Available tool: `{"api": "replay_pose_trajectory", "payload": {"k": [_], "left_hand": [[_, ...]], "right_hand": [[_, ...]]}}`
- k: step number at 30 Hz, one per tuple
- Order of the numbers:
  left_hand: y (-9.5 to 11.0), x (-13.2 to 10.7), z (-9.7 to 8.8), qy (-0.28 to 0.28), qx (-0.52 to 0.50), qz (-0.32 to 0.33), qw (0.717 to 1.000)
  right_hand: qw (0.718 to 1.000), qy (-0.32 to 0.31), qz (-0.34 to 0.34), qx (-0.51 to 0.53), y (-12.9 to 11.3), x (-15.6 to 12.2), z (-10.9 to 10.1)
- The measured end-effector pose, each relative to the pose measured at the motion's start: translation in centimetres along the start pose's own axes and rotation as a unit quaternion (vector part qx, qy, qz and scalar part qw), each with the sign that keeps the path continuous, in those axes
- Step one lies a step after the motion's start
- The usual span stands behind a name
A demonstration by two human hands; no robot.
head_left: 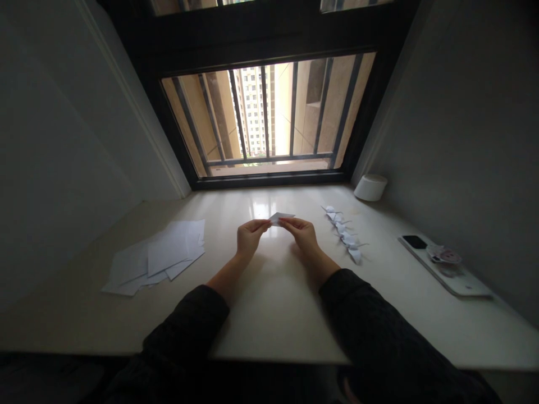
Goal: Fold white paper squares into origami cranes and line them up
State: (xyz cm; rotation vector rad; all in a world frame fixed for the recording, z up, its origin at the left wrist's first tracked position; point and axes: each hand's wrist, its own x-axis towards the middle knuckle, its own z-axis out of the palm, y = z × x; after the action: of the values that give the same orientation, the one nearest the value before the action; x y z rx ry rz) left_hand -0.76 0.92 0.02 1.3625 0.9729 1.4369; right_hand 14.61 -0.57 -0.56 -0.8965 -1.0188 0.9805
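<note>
A small folded piece of white paper [281, 216] is held up over the middle of the pale ledge [269, 314]. My left hand [249, 234] pinches its left end between thumb and fingers. On its lower right edge my right hand [304, 231] has a similar pinch. The exact folds are too small to make out. Right of my right hand stands a row of several small folded paper figures [348, 238] with thin pointed ends. On the left lies a loose, overlapping pile of white paper sheets [174, 247].
A phone [458, 280] in a pale case, with a round grip on its back, lies face down at the right. Near the back right corner sits a white round container [370, 187]. A dark-framed window [269, 180] with bars borders the ledge behind; walls rise on both sides.
</note>
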Motion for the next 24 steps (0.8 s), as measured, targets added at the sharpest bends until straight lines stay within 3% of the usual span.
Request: {"api": "replay_pose_trajectory", "payload": {"k": [14, 24], "left_hand": [[0.54, -0.35, 0.25, -0.016, -0.003, -0.012, 1.000], [0.15, -0.39, 0.33, 0.020, 0.002, -0.037, 0.999]], "right_hand": [[0.999, 0.008, 0.019, 0.025, -0.16, -0.18, 0.02], [1.000, 0.015, 0.008, 0.007, 0.15, -0.18, -0.05]]}}
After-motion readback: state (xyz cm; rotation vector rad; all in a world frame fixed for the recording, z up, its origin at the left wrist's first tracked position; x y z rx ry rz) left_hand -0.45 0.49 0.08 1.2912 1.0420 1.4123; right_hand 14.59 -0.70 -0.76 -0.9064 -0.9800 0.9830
